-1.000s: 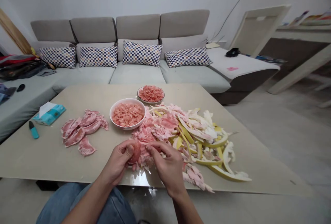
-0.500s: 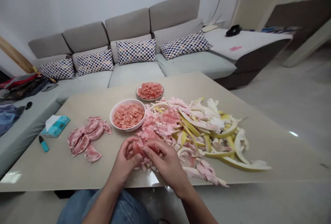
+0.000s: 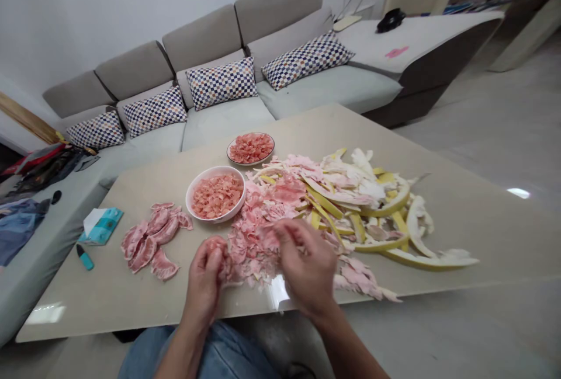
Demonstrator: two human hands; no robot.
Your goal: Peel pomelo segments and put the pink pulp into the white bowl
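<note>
My left hand [image 3: 205,277] is closed around a pink pomelo segment [image 3: 224,263], mostly hidden by the fingers. A hand's width to the right, my right hand [image 3: 309,265] is pinched on a thin pink piece of pomelo membrane [image 3: 268,234], over the heap of peelings. Just beyond the hands stands a white bowl [image 3: 188,202] of peeled pomelo flesh [image 3: 218,195]. Behind it a dark-rimmed plate [image 3: 236,160] carries more flesh. Several unpeeled pink segments [image 3: 149,239] lie on the table to the left.
Pink membranes [image 3: 249,221] and yellow-green rinds [image 3: 381,244] cover the table's [image 3: 438,192] middle and right. A blue tissue pack [image 3: 103,227] and a small turquoise-and-black object [image 3: 85,257] are at the left. Beyond the table runs a grey sofa [image 3: 223,119] with checkered cushions.
My hands have come apart: the right has moved right with a piece of membrane, the left slightly left with the segment. The camera view has tilted and shifted.
</note>
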